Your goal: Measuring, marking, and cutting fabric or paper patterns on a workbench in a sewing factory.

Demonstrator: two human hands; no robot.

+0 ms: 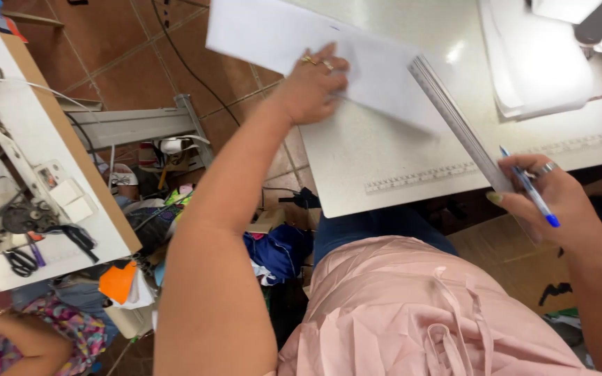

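Left hand (313, 83): fingers spread, pressing flat on white paper (294, 35) lying on the table (357, 167).
Right hand (548, 198): closed around blue pen (531, 189) and near end of clear ruler (454, 118).
Ruler: slanting from right hand towards paper edge.
Advice: keep paper pinned, ruler steady.

Black scissors (19, 262) lie on a neighbouring white table (99, 230).

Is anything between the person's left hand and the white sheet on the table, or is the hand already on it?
Nothing visible stands between them. The left hand rests flat on the white sheet lying on the table. The right hand holds a ruler and a blue pen at the sheet's right edge.
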